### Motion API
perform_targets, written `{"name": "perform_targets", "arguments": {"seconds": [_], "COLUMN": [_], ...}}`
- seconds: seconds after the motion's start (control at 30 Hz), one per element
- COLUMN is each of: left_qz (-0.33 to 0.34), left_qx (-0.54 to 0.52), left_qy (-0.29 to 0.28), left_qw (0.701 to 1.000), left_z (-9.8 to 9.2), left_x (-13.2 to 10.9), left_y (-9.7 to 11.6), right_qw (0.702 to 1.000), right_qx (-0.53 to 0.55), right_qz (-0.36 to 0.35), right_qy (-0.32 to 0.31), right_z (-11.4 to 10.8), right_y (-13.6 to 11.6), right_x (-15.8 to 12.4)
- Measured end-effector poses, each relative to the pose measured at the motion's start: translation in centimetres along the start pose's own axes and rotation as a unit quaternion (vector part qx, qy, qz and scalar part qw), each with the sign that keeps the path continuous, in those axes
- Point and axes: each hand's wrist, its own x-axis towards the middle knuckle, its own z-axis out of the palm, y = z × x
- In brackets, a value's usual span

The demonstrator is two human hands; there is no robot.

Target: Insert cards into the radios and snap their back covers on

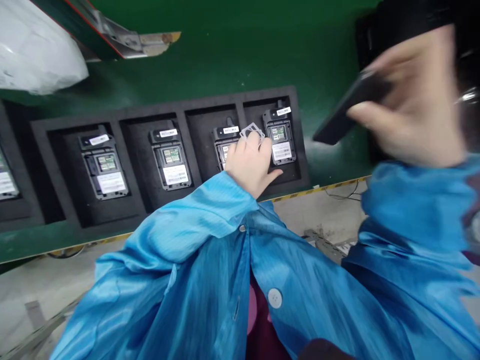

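Observation:
My left hand (249, 162) is over the divider between the two right-hand compartments of a black foam tray (180, 104). Its fingers are curled on thin, white, frame-shaped pieces (252, 131), with the thumb out to the right. Beneath it, a handheld device with a stub antenna (226, 131) is partly covered. Right of it lies another such device (279, 136), its back open, showing card slots and a white label. Off the table to the right, my right hand (412, 100), smeared by motion, grips a flat black slab (350, 107), its kind unclear.
Two more open-backed devices (171, 157) (105, 167) lie in the left compartments. Another tray (18, 210) stands at the far left. A white plastic bag (37, 50) and a metal bracket (138, 42) are at the back left. Dark objects (401, 25) fill the back right.

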Motion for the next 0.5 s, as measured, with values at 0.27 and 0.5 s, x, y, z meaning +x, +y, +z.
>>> {"name": "perform_targets", "arguments": {"seconds": [0.27, 0.5], "left_qz": [-0.023, -0.022], "left_qx": [-0.014, -0.016], "left_qy": [-0.015, -0.010], "left_qw": [1.000, 1.000], "left_z": [0.0, 0.3], "left_x": [0.3, 0.5], "left_y": [0.3, 0.2], "right_qw": [0.970, 0.982], "right_qx": [0.071, -0.052], "right_qz": [-0.052, -0.072], "right_qy": [-0.228, -0.169], "right_z": [7.8, 9.1], "right_y": [0.6, 1.4], "right_x": [2.8, 1.9]}}
